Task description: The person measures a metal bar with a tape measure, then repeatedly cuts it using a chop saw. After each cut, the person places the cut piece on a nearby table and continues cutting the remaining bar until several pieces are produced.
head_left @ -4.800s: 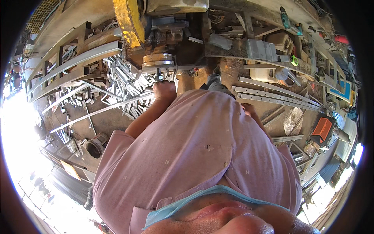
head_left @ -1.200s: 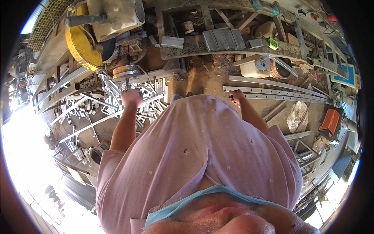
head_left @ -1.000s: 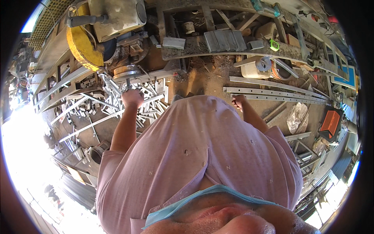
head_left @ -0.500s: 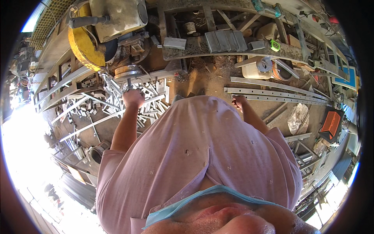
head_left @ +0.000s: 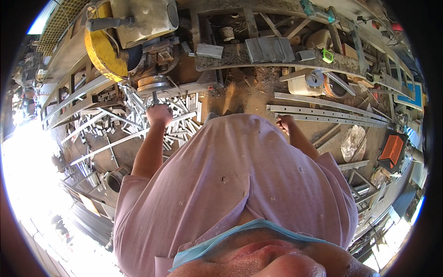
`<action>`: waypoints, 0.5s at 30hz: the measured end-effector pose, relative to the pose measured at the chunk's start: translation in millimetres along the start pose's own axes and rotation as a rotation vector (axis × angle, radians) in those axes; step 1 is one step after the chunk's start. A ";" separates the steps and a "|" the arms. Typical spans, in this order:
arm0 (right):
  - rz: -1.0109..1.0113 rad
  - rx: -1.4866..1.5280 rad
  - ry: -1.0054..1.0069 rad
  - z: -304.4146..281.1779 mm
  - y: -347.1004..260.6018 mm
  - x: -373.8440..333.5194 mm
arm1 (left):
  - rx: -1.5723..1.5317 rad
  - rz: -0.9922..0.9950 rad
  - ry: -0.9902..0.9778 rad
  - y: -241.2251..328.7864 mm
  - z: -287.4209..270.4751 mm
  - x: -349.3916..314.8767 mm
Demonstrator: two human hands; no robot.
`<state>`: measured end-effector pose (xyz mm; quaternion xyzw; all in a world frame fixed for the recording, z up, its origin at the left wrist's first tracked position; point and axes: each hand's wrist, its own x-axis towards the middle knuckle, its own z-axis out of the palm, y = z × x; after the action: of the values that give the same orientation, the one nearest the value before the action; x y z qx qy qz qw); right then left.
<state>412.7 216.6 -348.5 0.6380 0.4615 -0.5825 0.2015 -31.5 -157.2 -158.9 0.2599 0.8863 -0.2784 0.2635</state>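
Below the yellow-guarded cutting machine (head_left: 108,48), the left hand (head_left: 159,115) is clenched around a thin metal handle (head_left: 155,98) sticking out from the machine's base, just above a heap of short metal offcuts (head_left: 182,122). Well to the right of the machine, the right hand (head_left: 286,123) rests loosely curled against long metal strips (head_left: 323,113); whether it grips them cannot be told.

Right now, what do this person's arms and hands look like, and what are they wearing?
Both hands are bare, no gloves: the left hand and the right hand. The forearms are bare too. Short sleeves of a pale pink shirt end near the upper arms. No watch or rings can be made out.
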 end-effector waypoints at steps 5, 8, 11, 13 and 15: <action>0.016 0.019 -0.017 -1.7 1.4 5.2 | -0.048 0.000 0.015 -1.3 7.1 3.0; 0.025 0.030 -0.023 -4.8 4.2 13.4 | -0.055 0.004 0.034 -3.5 14.0 7.9; 0.009 0.016 -0.068 -8.3 7.7 19.5 | -0.061 -0.002 0.039 -4.2 18.2 10.9; 0.004 0.021 -0.089 -9.0 8.6 20.5 | -0.043 0.022 0.049 -4.5 17.1 10.1; 0.027 0.014 -0.040 -9.6 8.4 18.9 | -0.029 0.028 0.053 -3.8 13.3 6.9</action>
<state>423.0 226.8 -366.1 0.6337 0.4447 -0.5957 0.2140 -34.5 -166.1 -171.1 0.2759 0.8932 -0.2545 0.2475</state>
